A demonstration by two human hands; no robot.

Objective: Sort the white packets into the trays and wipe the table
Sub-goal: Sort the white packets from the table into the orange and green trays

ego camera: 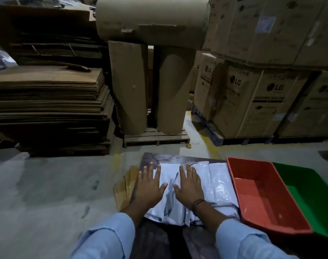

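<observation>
A pile of white plastic packets [217, 186] lies on a small dark table [159, 238] in front of me. My left hand [150, 186] rests flat on the pile's left edge, fingers straight and spread. My right hand [189, 186] lies flat on the middle of the pile, a dark band on its wrist. Neither hand grips anything. To the right of the packets stands a red tray [288, 219] with nothing in it, and a green tray [316, 200] sits against its right side.
Brown flat envelopes [122, 191] stick out under the table's left edge. Grey concrete floor [47, 193] lies to the left. Beyond stand cardboard rolls on a pallet [155, 137], stacked flat cardboard [47, 101] at left and large printed cartons [253, 101] at right.
</observation>
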